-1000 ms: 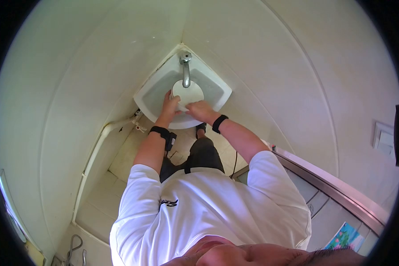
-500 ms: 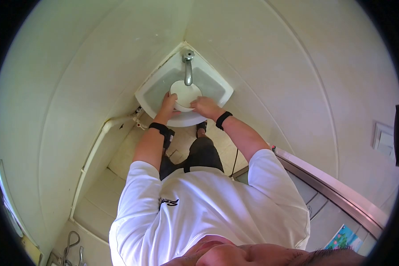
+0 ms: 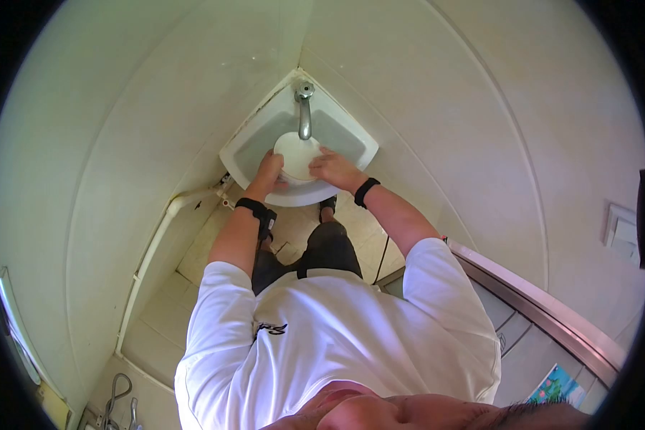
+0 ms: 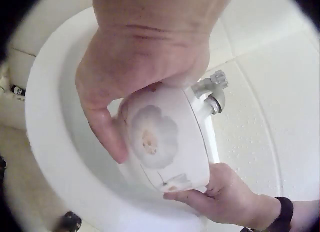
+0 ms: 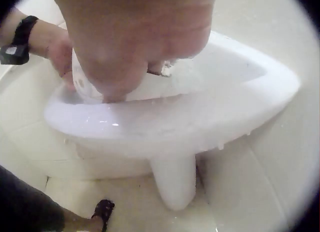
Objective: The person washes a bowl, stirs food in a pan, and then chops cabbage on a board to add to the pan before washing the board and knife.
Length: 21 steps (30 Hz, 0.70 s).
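A white bowl (image 3: pixel 294 152) is held in the corner sink (image 3: pixel 363 147), just below the spout of the metal tap (image 3: pixel 304 118). Its outer side, with a grey flower print, faces the left wrist view, where the bowl (image 4: pixel 152 137) is tipped sideways. My left hand (image 3: pixel 269 172) grips the bowl's left side, thumb at the rim and fingers around the outside. At the right rim my right hand (image 3: pixel 335 170) pinches the wall, its thumb (image 4: pixel 187 197) outside and the other fingers mostly hidden behind the rim.
White wall panels close in on both sides of the sink. A pale pipe (image 3: pixel 150 244) runs low along the left wall. The sink's front rim (image 5: pixel 125 117) lies close beneath my right hand, with water drops along its underside. A light switch (image 3: pixel 621 228) is on the right wall.
My right hand has shifted from the bowl's near edge round to its right rim. The bowl has moved slightly left with my left hand, which keeps its grip.
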Each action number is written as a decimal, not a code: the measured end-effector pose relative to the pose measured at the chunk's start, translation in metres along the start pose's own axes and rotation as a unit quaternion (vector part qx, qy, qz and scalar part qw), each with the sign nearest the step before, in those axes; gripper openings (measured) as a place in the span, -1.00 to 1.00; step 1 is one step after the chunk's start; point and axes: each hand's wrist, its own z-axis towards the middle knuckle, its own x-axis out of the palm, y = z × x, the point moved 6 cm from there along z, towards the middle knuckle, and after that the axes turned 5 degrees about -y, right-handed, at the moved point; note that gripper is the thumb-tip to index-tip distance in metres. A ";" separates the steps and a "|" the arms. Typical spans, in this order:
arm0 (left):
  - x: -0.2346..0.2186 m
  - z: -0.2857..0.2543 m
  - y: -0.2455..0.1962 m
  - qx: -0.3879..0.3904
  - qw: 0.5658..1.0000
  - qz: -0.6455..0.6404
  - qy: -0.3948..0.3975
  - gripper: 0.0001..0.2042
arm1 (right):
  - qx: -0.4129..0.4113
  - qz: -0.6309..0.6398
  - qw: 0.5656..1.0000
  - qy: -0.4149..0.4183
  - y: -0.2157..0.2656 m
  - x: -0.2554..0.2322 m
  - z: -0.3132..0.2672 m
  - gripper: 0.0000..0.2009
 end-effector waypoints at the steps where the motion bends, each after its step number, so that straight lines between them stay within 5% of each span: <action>1: 0.002 -0.002 -0.002 0.030 0.999 -0.029 0.006 -0.29 | 0.002 0.003 1.000 0.001 0.005 0.005 0.000 -0.83; 3: 0.016 -0.008 -0.006 0.068 0.996 -0.059 0.010 -0.29 | 0.125 0.078 0.988 0.054 0.005 0.018 0.008 -0.86; 4: 0.025 -0.018 0.001 0.108 0.986 -0.113 -0.063 -0.31 | 0.123 0.078 0.988 0.054 0.018 0.018 0.019 -0.86; 6: 0.024 -0.006 0.016 0.148 0.965 -0.165 -0.137 -0.32 | 0.327 0.186 0.926 -0.037 0.029 0.011 0.033 -0.87; 9: 0.008 0.033 0.031 0.212 0.946 -0.105 -0.222 -0.35 | 0.373 0.235 0.892 -0.099 0.046 0.026 0.032 -0.84; 11: -0.002 0.020 0.020 0.083 0.982 -0.140 -0.100 -0.38 | 0.365 0.243 0.898 -0.044 0.034 0.034 0.019 -0.85; 12: -0.007 0.005 0.011 0.041 0.989 -0.118 -0.084 -0.37 | 0.239 0.180 0.952 -0.065 0.028 0.025 0.011 -0.85; 13: -0.014 0.008 0.005 0.043 0.989 -0.117 -0.082 -0.37 | 0.106 0.111 0.984 -0.085 0.024 0.016 0.002 -0.85; 15: -0.015 0.013 0.005 0.014 1.000 0.022 -0.011 -0.36 | 0.097 0.034 0.993 -0.050 0.001 0.016 -0.007 -0.83; 17: -0.013 0.007 0.007 0.041 0.999 -0.009 -0.027 -0.36 | 0.009 0.016 0.999 -0.029 0.003 0.011 0.001 -0.83; 18: -0.010 0.004 0.001 0.075 0.996 -0.039 -0.041 -0.36 | 0.007 0.014 0.999 -0.030 0.008 0.006 0.007 -0.83; 19: 0.002 -0.001 0.004 0.078 0.995 -0.039 -0.042 -0.36 | 0.103 0.063 0.993 0.012 0.008 0.009 0.015 -0.84; 20: 0.011 -0.012 0.010 0.116 0.983 -0.094 -0.104 -0.36 | 0.197 0.113 0.972 0.057 0.015 0.015 0.020 -0.84; 21: 0.011 -0.017 0.011 0.156 0.963 -0.148 -0.164 -0.36 | 0.195 0.112 0.973 0.055 0.028 0.015 0.033 -0.84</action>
